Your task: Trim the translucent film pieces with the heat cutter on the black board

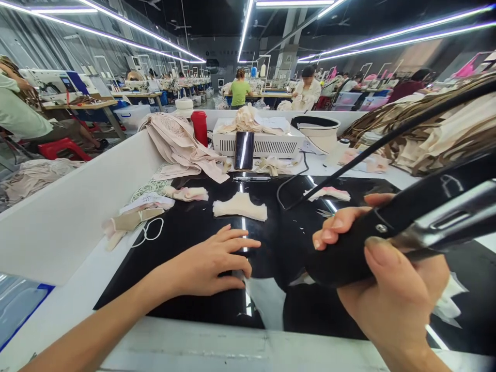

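Observation:
My right hand (387, 289) is wrapped round a black hand-held tool (349, 253) with a metal lever along its side. A thick black cable runs near the tool; its exact join is unclear. The tool's working end points left, low over the glossy black board (186, 305). My left hand (217, 261) lies palm down over that board, fingers spread, with nothing in its grip. By its thumb is a thin pale grey-white piece (267, 299). Beyond the fingers rests a stack of cream fabric pieces (240, 207).
Small scissors (325, 213) and a pen (251, 179) lie farther back. A phone (244, 151) leans against a white vented box (267, 144). Beige fabric (182, 144) and white cord loops (153, 230) are at left. Other people sit at sewing tables beyond.

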The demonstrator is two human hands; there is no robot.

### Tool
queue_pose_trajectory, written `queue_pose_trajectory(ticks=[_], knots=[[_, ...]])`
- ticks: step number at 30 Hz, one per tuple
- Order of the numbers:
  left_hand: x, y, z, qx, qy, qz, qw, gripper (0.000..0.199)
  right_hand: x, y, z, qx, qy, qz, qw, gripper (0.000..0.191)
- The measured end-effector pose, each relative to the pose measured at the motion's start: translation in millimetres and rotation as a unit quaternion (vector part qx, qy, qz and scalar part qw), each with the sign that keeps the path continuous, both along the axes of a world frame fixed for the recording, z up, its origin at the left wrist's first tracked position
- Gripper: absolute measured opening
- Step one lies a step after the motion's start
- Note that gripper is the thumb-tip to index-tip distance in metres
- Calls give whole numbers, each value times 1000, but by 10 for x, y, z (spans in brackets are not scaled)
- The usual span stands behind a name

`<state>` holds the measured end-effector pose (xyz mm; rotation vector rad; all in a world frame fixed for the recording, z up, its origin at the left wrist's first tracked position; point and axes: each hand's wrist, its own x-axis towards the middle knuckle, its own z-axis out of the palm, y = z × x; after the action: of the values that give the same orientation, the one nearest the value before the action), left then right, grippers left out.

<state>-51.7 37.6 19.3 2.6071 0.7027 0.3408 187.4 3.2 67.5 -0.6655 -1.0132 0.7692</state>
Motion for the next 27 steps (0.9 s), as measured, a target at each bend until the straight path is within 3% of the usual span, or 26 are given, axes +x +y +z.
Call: queue_pose_trajectory(ticks=[12,15,17,21,24,27], knots=[[-84,129,-157,157,15,161,974,20,-55,-55,-113,5,-25,36,999,39],[-89,111,-141,173,-9,189,967,33,-88,-40,-118,-4,-21,28,999,39],[-77,75,-105,150,-50,177,971,35,-126,-32,-119,-4,-16,26,1000,38],[-16,-41,-24,6,-108,80,991,26,-220,-40,-121,-1,-8,33,999,38],[38,-119,1,-58,-83,26,995,46,-276,-55,-119,7,-3,53,999,40],[69,-156,-9,-68,-51,3,996,57,-308,-56,-126,10,-2,60,998,40]])
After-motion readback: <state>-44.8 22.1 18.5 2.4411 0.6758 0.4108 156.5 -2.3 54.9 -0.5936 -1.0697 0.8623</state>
